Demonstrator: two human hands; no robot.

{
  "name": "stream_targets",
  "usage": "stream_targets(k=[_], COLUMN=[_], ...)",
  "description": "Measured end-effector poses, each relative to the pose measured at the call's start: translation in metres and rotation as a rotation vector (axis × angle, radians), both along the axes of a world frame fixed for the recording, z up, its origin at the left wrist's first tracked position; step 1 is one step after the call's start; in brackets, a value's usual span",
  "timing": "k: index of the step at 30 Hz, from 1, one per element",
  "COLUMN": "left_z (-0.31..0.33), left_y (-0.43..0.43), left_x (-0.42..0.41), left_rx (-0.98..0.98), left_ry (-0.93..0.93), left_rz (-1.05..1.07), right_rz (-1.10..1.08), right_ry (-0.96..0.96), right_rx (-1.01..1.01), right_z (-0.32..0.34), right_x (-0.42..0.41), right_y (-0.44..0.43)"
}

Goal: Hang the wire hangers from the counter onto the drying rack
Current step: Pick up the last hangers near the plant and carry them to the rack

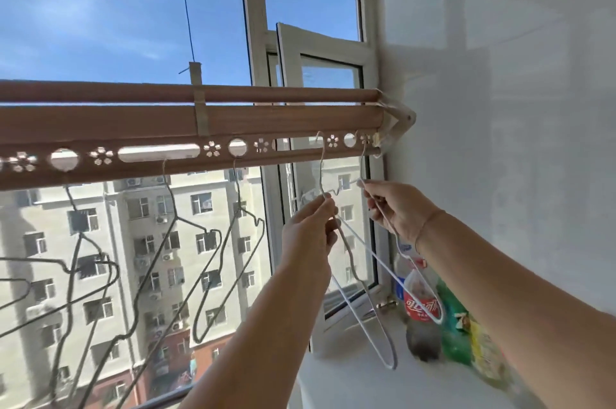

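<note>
White wire, nearly all up on the rack [133, 123].
Pinches the neck of one white hanger [390, 364] with the left hand [308, 228], and the other hanger [442, 317] with the right hand [398, 213] at 3 o'clock of it, both hooks through holes at the rack's 3 o'clock end. Leaves grey hangers [196, 337] hung toward 9 o'clock. Shows none on the counter [350, 385] at 6 o'clock; seems nearly finished, with only letting go left.

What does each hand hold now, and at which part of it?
The left hand pinches the left white hanger at its neck, just below the hook. The right hand holds the right white hanger likewise.
</note>
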State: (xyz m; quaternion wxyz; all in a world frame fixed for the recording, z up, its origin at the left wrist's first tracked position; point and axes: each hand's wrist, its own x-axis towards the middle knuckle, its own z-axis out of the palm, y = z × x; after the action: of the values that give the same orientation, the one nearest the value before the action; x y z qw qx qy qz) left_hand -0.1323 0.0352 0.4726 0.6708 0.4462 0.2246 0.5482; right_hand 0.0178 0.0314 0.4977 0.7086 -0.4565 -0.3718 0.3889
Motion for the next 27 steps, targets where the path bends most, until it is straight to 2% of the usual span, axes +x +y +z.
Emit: stream_targets(k=[13, 27], left_z=[0.004, -0.006], left_y=[0.035, 0.044], left_x=[0.016, 0.005], left_rx=[-0.042, -0.063], left_ry=[-0.041, -0.028], left_rz=[0.078, 0.065], right_rz=[0.087, 0.167], right_ry=[0.015, 0.008], right_rx=[-0.066, -0.09], right_z=[-0.01, -0.012], right_x=[0.022, 0.02], right_y=[0.041, 0.029])
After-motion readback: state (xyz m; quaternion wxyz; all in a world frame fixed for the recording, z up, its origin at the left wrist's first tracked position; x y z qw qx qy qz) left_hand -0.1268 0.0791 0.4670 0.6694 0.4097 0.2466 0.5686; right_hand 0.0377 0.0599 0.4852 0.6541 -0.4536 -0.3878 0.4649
